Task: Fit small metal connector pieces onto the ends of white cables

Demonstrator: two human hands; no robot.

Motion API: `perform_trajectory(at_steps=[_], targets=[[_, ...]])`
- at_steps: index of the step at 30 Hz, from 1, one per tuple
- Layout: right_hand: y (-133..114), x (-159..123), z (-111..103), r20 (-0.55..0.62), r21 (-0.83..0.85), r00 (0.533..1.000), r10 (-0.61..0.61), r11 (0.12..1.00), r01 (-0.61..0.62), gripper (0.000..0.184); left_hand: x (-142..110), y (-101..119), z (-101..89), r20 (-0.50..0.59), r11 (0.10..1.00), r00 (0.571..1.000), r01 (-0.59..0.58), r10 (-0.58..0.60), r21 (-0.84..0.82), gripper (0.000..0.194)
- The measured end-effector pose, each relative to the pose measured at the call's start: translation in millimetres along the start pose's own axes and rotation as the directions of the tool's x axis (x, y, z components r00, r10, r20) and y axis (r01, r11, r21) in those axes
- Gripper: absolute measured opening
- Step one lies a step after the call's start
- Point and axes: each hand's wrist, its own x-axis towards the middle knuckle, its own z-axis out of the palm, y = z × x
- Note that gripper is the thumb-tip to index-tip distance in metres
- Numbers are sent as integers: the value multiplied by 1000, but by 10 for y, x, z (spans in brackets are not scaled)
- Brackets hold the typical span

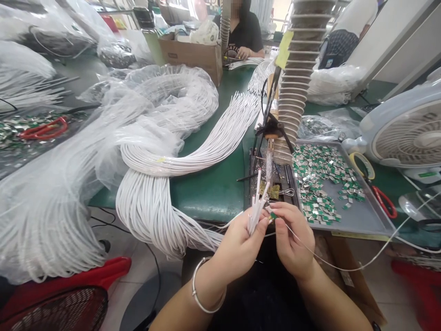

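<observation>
Left grip (pixel 237 250) clamped on white cable ends (pixel 257 209); right grip (pixel 292 236) pinched together on a small green clip (pixel 273 215), near a metal tray (pixel 375 225).

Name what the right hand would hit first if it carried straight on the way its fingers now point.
Most likely the white cable ends held in the left hand, just ahead of the right hand's fingertips; depth is hard to judge from this view.

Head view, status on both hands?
Left hand gripping bundled white cable ends. Right hand pinching small green-and-silver clip beside them. Grey metal tray of matching clips just beyond.
</observation>
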Motion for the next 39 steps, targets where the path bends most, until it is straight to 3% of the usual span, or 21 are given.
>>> perform_trajectory(at_steps=[3, 9, 15, 18, 24, 27, 29, 33, 39], targets=[[-22, -24, -47, 37, 18, 999, 8, 1000, -8, 21, -59, -57, -12, 25, 1000, 999, 23, -23, 14, 30], [-26, -109, -226, 61, -58, 998, 30, 998, -27, 22, -77, -150, -65, -120, 998, 993, -8, 15, 58, 31], [194, -42, -491, -2, -246, 999, 49, 968, -48, 24, -29, -168, -123, -30, 996, 997, 62, -64, -68, 33], [348, 53, -659, 88, -370, 990, 113, 926, -72, 17, -2, -221, -170, 28, 984, 997, 76, -72, -158, 29], [546, 215, -878, 397, -458, 862, 315, 882, -111, 13, 10, -405, -225, 33, 918, 998, 64, -55, -392, 30], [595, 284, -909, 473, -436, 817, 329, 893, -108, 13, 17, -414, -218, 28, 882, 998, 58, -51, -467, 28], [616, 311, -912, 501, -421, 811, 303, 904, -77, 12, 27, -398, -208, 17, 850, 999, 52, -50, -524, 28], [634, 292, -887, 466, -427, 856, 224, 904, -4, 14, 46, -385, -194, 7, 815, 998, 49, -56, -577, 30], [603, 186, -826, 262, -489, 958, 113, 872, 31, 14, 40, -380, -179, 6, 841, 997, 65, -73, -537, 32]])
